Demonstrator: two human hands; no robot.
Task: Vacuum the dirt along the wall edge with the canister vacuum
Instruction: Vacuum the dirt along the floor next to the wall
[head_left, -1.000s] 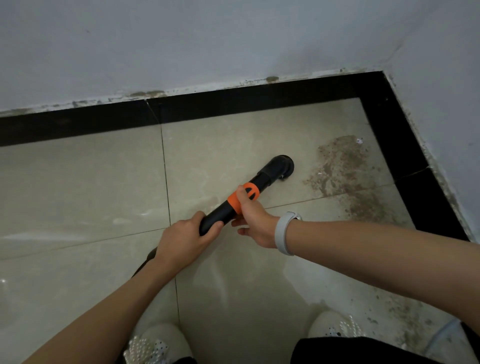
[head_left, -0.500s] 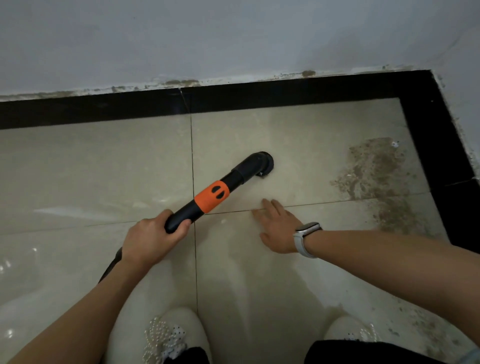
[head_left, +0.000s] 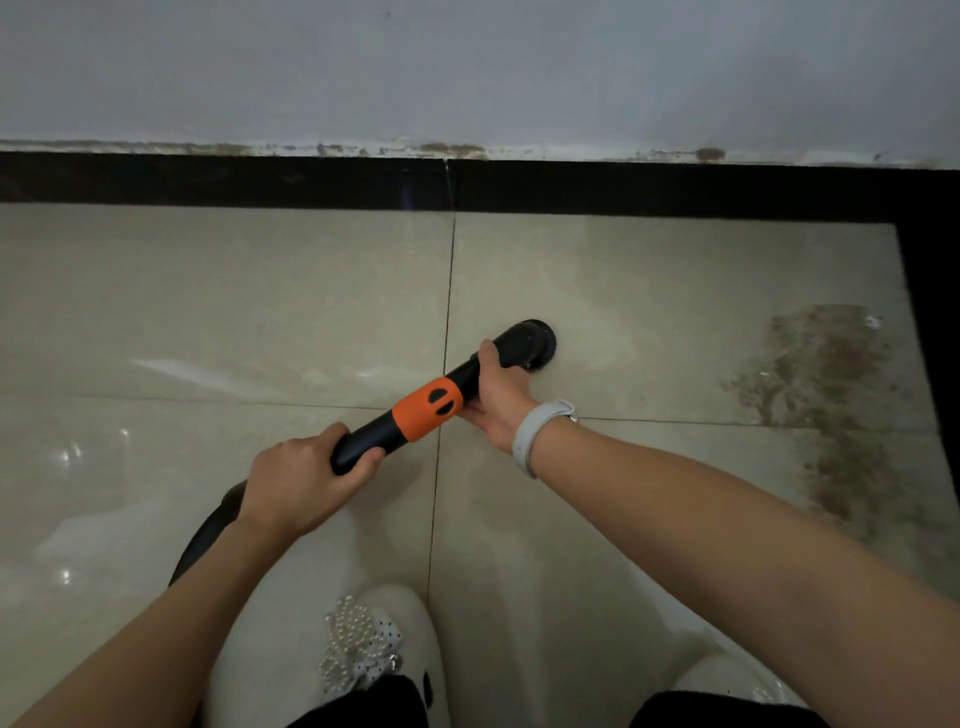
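Observation:
A black vacuum wand with an orange collar (head_left: 427, 408) slants across the beige floor tiles. Its round black nozzle (head_left: 532, 340) points down at the tile. My left hand (head_left: 301, 480) grips the wand's rear end, where the hose (head_left: 208, 535) trails back under my arm. My right hand (head_left: 496, 400), with a white band on its wrist, holds the wand between the collar and the nozzle, thumb over the top. A brown patch of dirt (head_left: 826, 395) spreads over the tiles at the right, well clear of the nozzle. The canister is out of view.
A black tile border (head_left: 675, 187) runs along the foot of the grey wall (head_left: 467, 67) and turns down the right side (head_left: 930, 312). Grime marks the wall's bottom edge. My two white shoes (head_left: 363, 654) stand at the bottom of the view.
My right hand left the floor tile and took hold of the wand near the nozzle. The view shifted left, so the dirt patch now lies further right.

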